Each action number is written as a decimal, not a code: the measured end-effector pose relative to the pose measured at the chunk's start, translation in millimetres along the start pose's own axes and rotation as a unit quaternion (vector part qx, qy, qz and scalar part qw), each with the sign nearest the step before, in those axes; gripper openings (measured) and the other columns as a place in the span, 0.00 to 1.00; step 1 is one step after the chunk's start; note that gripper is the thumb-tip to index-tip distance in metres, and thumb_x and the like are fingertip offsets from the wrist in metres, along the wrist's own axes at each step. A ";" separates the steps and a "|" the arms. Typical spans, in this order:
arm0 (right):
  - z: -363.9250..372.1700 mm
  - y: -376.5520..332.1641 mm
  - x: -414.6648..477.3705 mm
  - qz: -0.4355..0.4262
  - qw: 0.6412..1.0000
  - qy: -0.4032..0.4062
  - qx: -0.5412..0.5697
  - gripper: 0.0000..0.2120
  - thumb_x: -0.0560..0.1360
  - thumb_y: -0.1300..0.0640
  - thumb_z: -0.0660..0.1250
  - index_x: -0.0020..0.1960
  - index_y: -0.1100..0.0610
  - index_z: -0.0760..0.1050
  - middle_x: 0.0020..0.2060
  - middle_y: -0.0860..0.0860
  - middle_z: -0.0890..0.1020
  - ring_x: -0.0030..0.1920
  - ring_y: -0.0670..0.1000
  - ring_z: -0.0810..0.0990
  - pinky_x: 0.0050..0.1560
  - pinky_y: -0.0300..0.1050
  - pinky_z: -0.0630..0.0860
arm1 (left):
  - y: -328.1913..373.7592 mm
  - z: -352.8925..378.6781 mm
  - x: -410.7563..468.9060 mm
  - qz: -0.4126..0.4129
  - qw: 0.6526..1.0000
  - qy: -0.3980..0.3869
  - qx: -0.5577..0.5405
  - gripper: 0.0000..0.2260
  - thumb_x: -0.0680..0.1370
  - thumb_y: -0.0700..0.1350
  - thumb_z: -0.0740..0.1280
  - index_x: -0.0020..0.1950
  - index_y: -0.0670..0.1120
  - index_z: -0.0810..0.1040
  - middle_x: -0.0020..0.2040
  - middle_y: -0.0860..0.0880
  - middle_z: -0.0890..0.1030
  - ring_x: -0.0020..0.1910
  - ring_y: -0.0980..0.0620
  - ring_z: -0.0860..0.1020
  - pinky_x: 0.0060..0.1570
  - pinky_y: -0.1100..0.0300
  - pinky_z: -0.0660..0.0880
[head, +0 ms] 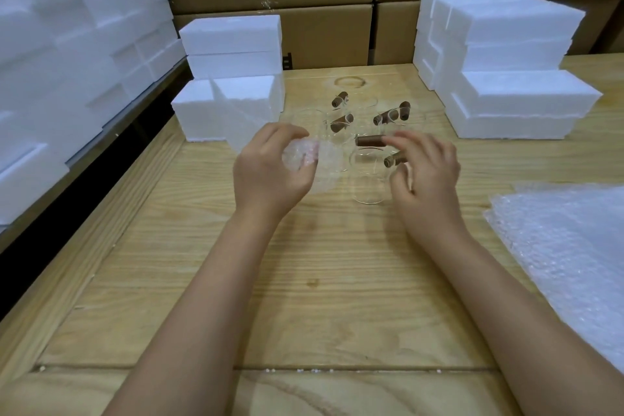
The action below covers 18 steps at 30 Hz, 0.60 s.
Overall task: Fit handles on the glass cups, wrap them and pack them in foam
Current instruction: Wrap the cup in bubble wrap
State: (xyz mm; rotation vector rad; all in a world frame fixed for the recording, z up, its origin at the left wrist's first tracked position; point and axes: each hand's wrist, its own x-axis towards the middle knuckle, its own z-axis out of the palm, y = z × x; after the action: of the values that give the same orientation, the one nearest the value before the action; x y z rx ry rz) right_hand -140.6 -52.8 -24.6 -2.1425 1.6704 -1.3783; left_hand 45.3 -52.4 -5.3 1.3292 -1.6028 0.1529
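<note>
The left hand point(270, 169) is closed around a bubble-wrap bundle point(304, 159), probably a cup that is already wrapped, held just above the table. The right hand point(425, 172) is apart from it. Its curved fingers hover over a bare glass cup point(366, 186) and reach a brown handle point(369, 140), though I cannot tell whether they actually grip it. Behind them stand more cups point(391, 115), each seemingly with a brown handle already on and none wrapped. So the fitting looks mostly done, the wrapping has barely begun, and most of the packing into foam seems still to come.

The wooden table point(304, 297) is pale planks. A stack of bubble-wrap sheets point(567, 246) lies near the right edge. Further back, foam blocks point(233, 44) are piled left of the cups and more foam point(506, 61) to the right. A large foam heap point(67, 44) fills the far left. Cardboard boxes point(320, 34) line the back.
</note>
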 end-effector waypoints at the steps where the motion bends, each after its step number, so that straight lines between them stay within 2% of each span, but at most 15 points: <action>1: -1.9 10.0 2.8 0.023 0.999 -0.037 -0.016 0.25 0.72 0.58 0.53 0.66 0.53 0.73 0.67 0.48 0.73 0.69 0.56 0.63 0.65 0.46 0.54 | -1.2 0.9 0.8 -0.011 1.000 0.012 -0.005 0.07 0.72 0.40 0.72 0.48 0.39 0.83 0.46 0.45 0.84 0.46 0.46 0.81 0.43 0.58 0.74; 3: -3.6 28.9 5.4 0.056 0.992 -0.107 -0.042 0.27 0.73 0.55 0.49 0.71 0.50 0.67 0.72 0.46 0.67 0.73 0.53 0.55 0.69 0.47 0.47 | -3.6 2.7 2.8 -0.024 0.999 0.037 -0.010 0.07 0.72 0.39 0.72 0.48 0.38 0.83 0.45 0.44 0.84 0.44 0.46 0.81 0.42 0.61 0.72; 5: -2.8 41.4 5.6 0.058 0.987 -0.135 -0.069 0.23 0.77 0.55 0.51 0.72 0.51 0.66 0.73 0.46 0.65 0.74 0.53 0.54 0.70 0.48 0.45 | -5.9 3.7 3.9 -0.036 0.998 0.056 -0.016 0.07 0.72 0.38 0.71 0.48 0.38 0.83 0.44 0.44 0.84 0.42 0.47 0.80 0.41 0.63 0.70; 8: -3.5 46.6 6.9 0.024 0.989 -0.101 -0.104 0.22 0.75 0.58 0.55 0.69 0.54 0.70 0.67 0.52 0.71 0.70 0.57 0.61 0.67 0.50 0.53 | -8.1 4.7 4.0 -0.057 0.995 0.069 -0.033 0.08 0.72 0.39 0.71 0.50 0.38 0.83 0.45 0.45 0.84 0.42 0.53 0.77 0.42 0.65 0.69; 11: -4.2 46.7 7.1 0.022 0.992 -0.083 -0.089 0.20 0.76 0.65 0.61 0.66 0.56 0.74 0.62 0.55 0.73 0.66 0.58 0.64 0.65 0.52 0.57 | -8.9 5.2 4.7 -0.081 0.992 0.083 -0.057 0.08 0.72 0.38 0.71 0.50 0.39 0.83 0.43 0.52 0.80 0.42 0.56 0.75 0.41 0.69 0.69; 13: -4.9 48.2 6.9 0.039 0.993 -0.081 -0.076 0.18 0.76 0.64 0.63 0.65 0.56 0.75 0.60 0.55 0.73 0.65 0.58 0.64 0.65 0.52 0.59 | -9.8 6.5 5.2 -0.095 0.989 0.086 -0.076 0.08 0.72 0.38 0.71 0.50 0.39 0.83 0.43 0.54 0.79 0.40 0.57 0.74 0.40 0.75 0.67; 15: -5.9 49.2 7.6 0.047 0.994 -0.079 -0.064 0.16 0.76 0.62 0.64 0.63 0.57 0.76 0.59 0.55 0.73 0.63 0.57 0.64 0.66 0.52 0.62 | -11.6 8.8 4.5 -0.105 0.987 0.085 -0.087 0.08 0.73 0.38 0.70 0.50 0.40 0.83 0.43 0.55 0.79 0.38 0.56 0.74 0.40 0.76 0.66; 18: -7.7 50.4 8.1 0.048 0.993 -0.100 -0.049 0.13 0.77 0.60 0.65 0.60 0.57 0.77 0.56 0.53 0.77 0.59 0.54 0.71 0.59 0.41 0.65 | -14.6 12.9 2.3 -0.112 0.985 0.086 -0.101 0.09 0.72 0.37 0.70 0.51 0.40 0.83 0.44 0.56 0.78 0.36 0.58 0.73 0.39 0.76 0.67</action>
State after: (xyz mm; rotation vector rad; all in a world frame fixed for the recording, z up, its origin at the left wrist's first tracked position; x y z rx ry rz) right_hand -182.6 -76.0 -43.6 -2.1367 1.7685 -1.0380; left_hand 49.5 -67.9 -16.7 1.2904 -1.2775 -0.0321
